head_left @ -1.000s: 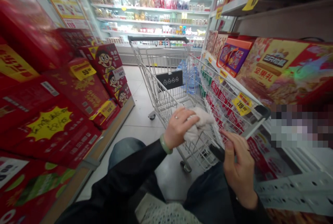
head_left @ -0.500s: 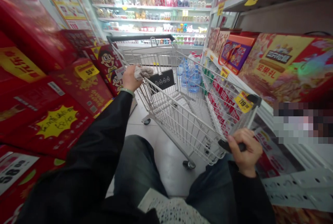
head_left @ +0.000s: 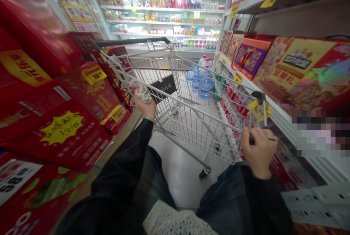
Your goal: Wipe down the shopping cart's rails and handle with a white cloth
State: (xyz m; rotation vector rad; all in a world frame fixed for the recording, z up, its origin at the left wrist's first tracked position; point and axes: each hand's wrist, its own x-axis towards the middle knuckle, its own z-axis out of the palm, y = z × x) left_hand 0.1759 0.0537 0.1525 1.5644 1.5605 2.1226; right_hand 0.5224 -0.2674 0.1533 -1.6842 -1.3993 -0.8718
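A grey wire shopping cart (head_left: 188, 118) stands in a shop aisle in front of me, tilted, with its black handle (head_left: 131, 41) at the far end. My left hand (head_left: 144, 102) is closed round a crumpled white cloth (head_left: 140, 91) and presses it on the cart's left top rail. My right hand (head_left: 258, 151) is closed round the cart's near right corner, next to a black cap (head_left: 258, 97). My knees in blue jeans show below the cart.
Stacked red gift boxes (head_left: 68, 118) fill the left side, with yellow price tags. Shelves (head_left: 273, 93) with boxed goods line the right. Large water bottles (head_left: 202, 80) stand on the floor beyond the cart. A lit shelf wall (head_left: 164, 9) closes the aisle's far end.
My left hand with the cloth went from the cart's near end out to the far left rail, then slid back along it. My right hand rose with the cart's corner; the cart swung left.
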